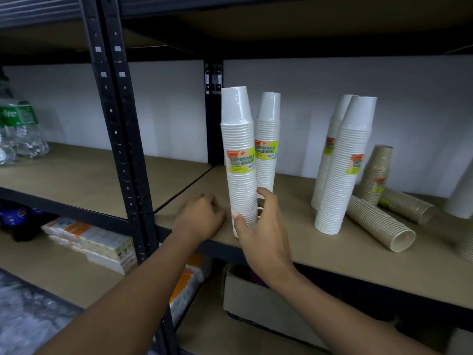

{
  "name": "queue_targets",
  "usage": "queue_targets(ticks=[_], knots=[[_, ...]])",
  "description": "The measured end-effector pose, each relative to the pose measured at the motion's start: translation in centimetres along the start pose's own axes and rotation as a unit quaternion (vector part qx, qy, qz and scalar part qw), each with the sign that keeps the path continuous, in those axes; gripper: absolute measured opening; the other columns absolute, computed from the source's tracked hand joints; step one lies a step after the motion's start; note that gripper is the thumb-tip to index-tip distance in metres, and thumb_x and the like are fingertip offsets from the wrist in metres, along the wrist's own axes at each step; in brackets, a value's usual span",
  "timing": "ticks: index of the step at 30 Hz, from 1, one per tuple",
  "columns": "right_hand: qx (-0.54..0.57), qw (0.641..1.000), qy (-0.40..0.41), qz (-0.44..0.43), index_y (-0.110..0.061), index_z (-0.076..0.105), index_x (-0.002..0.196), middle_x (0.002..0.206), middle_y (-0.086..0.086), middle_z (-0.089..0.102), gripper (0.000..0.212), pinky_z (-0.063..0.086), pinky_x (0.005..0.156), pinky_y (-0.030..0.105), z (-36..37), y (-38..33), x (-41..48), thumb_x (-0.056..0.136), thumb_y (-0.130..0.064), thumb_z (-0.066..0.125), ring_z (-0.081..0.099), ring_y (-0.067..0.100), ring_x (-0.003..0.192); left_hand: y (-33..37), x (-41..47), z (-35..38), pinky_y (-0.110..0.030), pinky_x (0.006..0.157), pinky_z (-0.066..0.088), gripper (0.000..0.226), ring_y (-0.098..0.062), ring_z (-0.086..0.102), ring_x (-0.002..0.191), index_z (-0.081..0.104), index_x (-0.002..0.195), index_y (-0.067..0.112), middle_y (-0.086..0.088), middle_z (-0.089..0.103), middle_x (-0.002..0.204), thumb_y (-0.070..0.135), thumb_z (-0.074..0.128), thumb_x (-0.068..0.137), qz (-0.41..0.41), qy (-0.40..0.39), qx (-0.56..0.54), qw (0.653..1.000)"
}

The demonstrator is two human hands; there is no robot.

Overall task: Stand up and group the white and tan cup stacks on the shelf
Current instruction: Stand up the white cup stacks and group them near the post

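Right now the fingers (266,194) of the right hand (258,234) are curled round the lower part of the front white stack (240,160), thumb on its near side, gripping it firmly. The left hand (202,216) lies beside the stack's base, fingers loosely curled, with nothing in it that I can see.

This stack is at the centre of the frame, at the front edge of the shelf (332,254). Its long axis is close to vertical, rims down and closed bottom up. It is just in front of the rear white stack (267,149), also upright.

The step in hand looks like setting this stack beside its partner. Right of centre a leaning white pair (340,175) stands apart. At the right of the frame one tan stack (378,175) stands tilted. The near tan stack (381,224) and far tan stack (407,206) lie flat, mouths toward the lower right. Next, probably, the grip must let go once the stack is steady, and the tan ones must be tipped up.
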State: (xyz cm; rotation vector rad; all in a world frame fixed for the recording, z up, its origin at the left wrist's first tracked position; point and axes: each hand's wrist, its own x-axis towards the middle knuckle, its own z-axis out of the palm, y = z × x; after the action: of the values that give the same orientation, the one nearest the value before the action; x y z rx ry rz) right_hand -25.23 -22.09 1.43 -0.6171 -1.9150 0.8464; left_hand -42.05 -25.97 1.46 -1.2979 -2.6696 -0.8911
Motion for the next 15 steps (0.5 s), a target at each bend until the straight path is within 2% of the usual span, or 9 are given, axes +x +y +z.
queue_targets(ticks=[4,6,9,12,15], knots=[[0.001,1.0,0.005,0.018,-0.033,0.035,0.135,0.123,-0.014,0.051,0.058,0.052,0.091,0.03,-1.7,1.2,0.0,0.088,-0.03,0.069,0.053,0.004,0.109,1.9,0.4,1.1,-0.035,0.079,0.047,0.025,-0.028,0.058,0.096,0.063,0.098,0.018,-0.008,0.059,0.108,0.039,0.055,0.088,-0.006,-0.01,0.0,1.0],[0.006,1.0,0.007,0.021,-0.031,0.035,0.136,0.122,-0.015,0.05,0.06,0.05,0.089,0.026,-2.1,1.5,0.0,0.088,-0.031,0.07,0.052,0.002,0.107,2.1,0.4,1.8,-0.036,0.083,0.047,0.029,-0.03,0.057,0.102,0.064,0.102,0.018,-0.008,0.058,0.114,0.042,0.053,0.088,-0.018,-0.008,0.014,1.0],[0.017,0.999,0.008,0.028,-0.031,0.035,0.137,0.12,-0.017,0.047,0.061,0.045,0.08,0.013,-2.3,1.8,0.3,0.087,-0.03,0.071,0.053,-0.002,0.101,1.8,0.3,2.3,-0.041,0.092,0.046,0.028,-0.031,0.053,0.108,0.061,0.099,0.025,-0.006,0.056,0.118,0.046,0.05,0.085,-0.025,0.009,0.024,0.999],[0.015,0.999,0.012,0.035,-0.028,0.037,0.134,0.116,-0.017,0.046,0.061,0.042,0.069,0.006,-2.3,1.9,0.6,0.085,-0.032,0.073,0.051,-0.011,0.098,1.7,0.2,2.2,-0.042,0.094,0.046,0.029,-0.029,0.053,0.108,0.059,0.101,0.028,-0.004,0.055,0.121,0.049,0.047,0.085,-0.027,0.0,0.029,0.999],[0.003,0.999,0.007,0.045,-0.027,0.042,0.127,0.116,-0.014,0.049,0.056,0.04,0.069,0.009,-2.3,2.1,1.1,0.083,-0.035,0.075,0.054,-0.002,0.096,1.7,0.1,2.2,-0.042,0.095,0.045,0.033,-0.028,0.051,0.111,0.06,0.106,0.027,-0.003,0.054,0.123,0.049,0.045,0.087,-0.025,0.001,0.042,0.999]])
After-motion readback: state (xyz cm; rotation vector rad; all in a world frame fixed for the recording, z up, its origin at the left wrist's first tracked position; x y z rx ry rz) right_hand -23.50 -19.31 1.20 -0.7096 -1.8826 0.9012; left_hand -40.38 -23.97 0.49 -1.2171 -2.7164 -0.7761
